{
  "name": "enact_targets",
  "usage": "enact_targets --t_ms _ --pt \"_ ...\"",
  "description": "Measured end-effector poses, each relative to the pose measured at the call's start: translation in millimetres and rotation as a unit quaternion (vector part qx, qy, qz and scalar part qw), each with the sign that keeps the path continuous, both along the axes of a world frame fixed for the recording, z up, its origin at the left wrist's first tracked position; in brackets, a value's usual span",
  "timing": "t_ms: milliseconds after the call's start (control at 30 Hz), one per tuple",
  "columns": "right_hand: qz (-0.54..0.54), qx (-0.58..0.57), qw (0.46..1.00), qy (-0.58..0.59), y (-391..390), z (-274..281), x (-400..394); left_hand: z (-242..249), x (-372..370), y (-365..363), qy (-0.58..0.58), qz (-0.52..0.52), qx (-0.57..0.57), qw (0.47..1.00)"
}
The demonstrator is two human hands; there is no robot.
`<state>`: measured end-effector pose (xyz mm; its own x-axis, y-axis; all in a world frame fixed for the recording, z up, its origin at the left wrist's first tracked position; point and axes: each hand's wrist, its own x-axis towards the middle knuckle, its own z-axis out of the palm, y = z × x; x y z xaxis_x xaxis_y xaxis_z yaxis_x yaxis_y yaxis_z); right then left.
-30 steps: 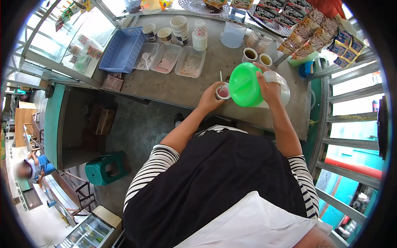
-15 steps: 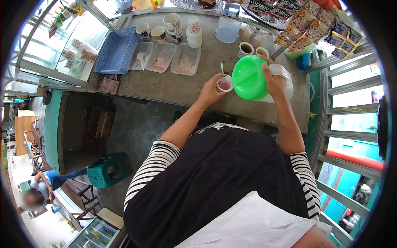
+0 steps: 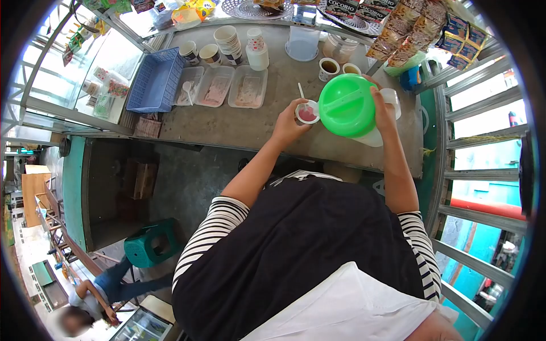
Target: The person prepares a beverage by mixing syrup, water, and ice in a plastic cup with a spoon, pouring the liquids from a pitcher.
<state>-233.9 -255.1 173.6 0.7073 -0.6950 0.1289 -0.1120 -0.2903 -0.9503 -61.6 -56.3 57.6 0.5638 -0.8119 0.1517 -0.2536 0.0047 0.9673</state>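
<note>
My left hand [image 3: 287, 128] is wrapped round a small paper cup [image 3: 314, 117] above the counter's front part. Pinkish-red contents [image 3: 306, 113] show inside it, and a thin white stick or spoon handle [image 3: 301, 90] stands up at its far side. My right hand [image 3: 385, 113] grips a pitcher [image 3: 372, 138] with a bright green lid [image 3: 346, 102] and a pale body. The pitcher tips leftward, its lid edge right at the cup's rim. Just beyond the pitcher are a cup of dark liquid [image 3: 329, 67] and another cup [image 3: 351, 69].
On the counter [image 3: 227, 125] stand a blue basket [image 3: 151, 85], several shallow plastic containers [image 3: 247, 87], stacked paper cups [image 3: 227, 41] and a white bottle [image 3: 257, 58]. Hanging sachets [image 3: 406, 28] border the back right. A green stool [image 3: 149, 244] and a seated person [image 3: 94, 298] are at lower left.
The pitcher has turned a little in my right hand, showing less of its body on the right. The cup stays by its lid. The person at lower left has shifted down and right in view.
</note>
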Motion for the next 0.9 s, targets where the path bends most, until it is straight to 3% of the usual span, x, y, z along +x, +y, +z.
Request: enact_targets --t_ms 67,300,533,700,900 --pt "-0.022 0.110 0.991 -0.071 -18 -4 -5 2 2 -4 0.002 0.011 -0.023 1.000" --pt "-0.007 0.232 0.945 -0.228 -46 -15 -24 9 10 -11 -0.011 0.022 -0.025 0.999" --pt "0.019 0.279 0.917 -0.286 -69 -36 -47 12 9 -10 -0.024 0.022 -0.016 0.999" --pt "-0.047 0.331 0.888 -0.315 -62 -40 -61 3 5 -7 -0.012 0.028 -0.009 0.999" --pt "-0.050 0.320 0.893 -0.313 -53 -30 -58 -12 4 -3 -0.001 0.035 -0.006 0.999"
